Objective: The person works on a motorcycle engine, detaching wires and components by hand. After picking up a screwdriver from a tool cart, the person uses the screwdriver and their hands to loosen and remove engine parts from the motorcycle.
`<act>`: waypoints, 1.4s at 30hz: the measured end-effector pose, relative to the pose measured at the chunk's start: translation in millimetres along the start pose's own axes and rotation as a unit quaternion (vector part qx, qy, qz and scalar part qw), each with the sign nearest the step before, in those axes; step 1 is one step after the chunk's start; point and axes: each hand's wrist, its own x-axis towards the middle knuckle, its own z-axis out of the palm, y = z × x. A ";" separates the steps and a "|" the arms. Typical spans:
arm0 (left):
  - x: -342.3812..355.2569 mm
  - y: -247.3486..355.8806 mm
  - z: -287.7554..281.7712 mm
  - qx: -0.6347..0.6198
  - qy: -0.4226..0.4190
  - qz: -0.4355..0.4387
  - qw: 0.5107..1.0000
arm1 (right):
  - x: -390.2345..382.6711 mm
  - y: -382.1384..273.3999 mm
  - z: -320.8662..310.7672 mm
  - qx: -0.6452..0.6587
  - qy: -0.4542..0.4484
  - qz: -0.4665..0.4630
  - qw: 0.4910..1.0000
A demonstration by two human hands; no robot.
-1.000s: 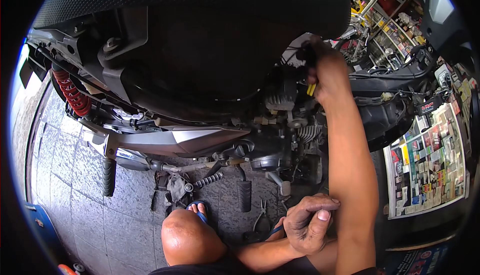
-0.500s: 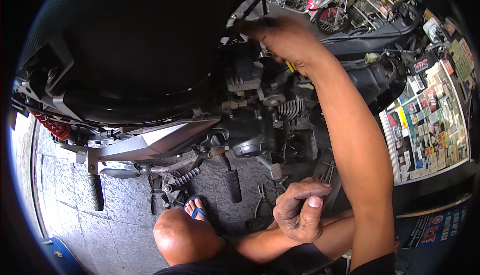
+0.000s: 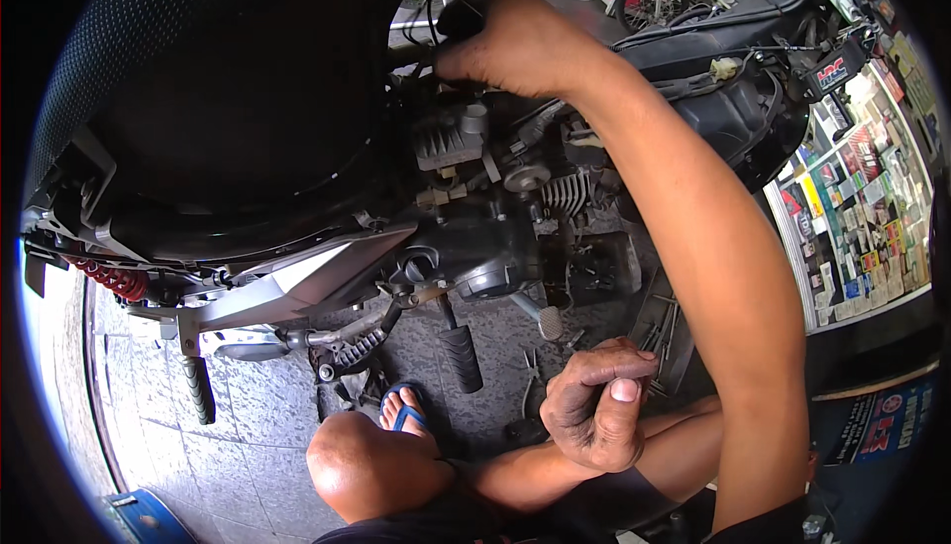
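A motorcycle with its body panels off spans the view, its engine (image 3: pixel 475 257) bare below the dark seat area. My right hand (image 3: pixel 510 44) reaches across to the frame just above the engine. Its fingers curl around a dark part beside thin black cables (image 3: pixel 431 4); the hand and shadow hide what that part is. Nearer to me, my left hand (image 3: pixel 599 405) is held above my leg, palm side up. Its fingers are curled in, with the thumb pressed against them. Whatever they may hold does not show.
Pliers (image 3: pixel 532 380) and several slim metal tools (image 3: pixel 666 341) lie on the tiled floor (image 3: pixel 267 465). The foot peg (image 3: pixel 464 358) juts toward me. A glass display case (image 3: pixel 857 217) with small packages stands at the right. More motorcycle wheels (image 3: pixel 649 4) are at the back.
My right hand has moved left and slightly up along the frame. A yellow piece seen under it before no longer shows. My left hand keeps its curled pose.
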 end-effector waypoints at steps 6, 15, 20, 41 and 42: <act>1.0 -7.8 1.7 0.012 -0.003 -0.011 1.000 | 8.0 20.0 25.6 -0.031 0.128 -0.089 0.987; 46.4 -67.9 -43.8 0.197 0.131 -0.128 0.963 | -29.5 29.7 2.9 0.035 0.028 -0.011 0.999; 74.3 -99.9 -76.8 0.319 0.103 -0.115 0.935 | -42.8 35.8 -13.6 -0.014 0.063 -0.019 0.998; 36.2 -77.8 -47.6 0.092 0.096 -0.130 0.983 | -584.8 233.0 142.0 0.256 0.039 0.704 0.662; 30.7 -76.7 -45.1 0.090 0.084 -0.125 0.985 | -594.6 241.1 150.3 0.224 0.026 0.718 0.658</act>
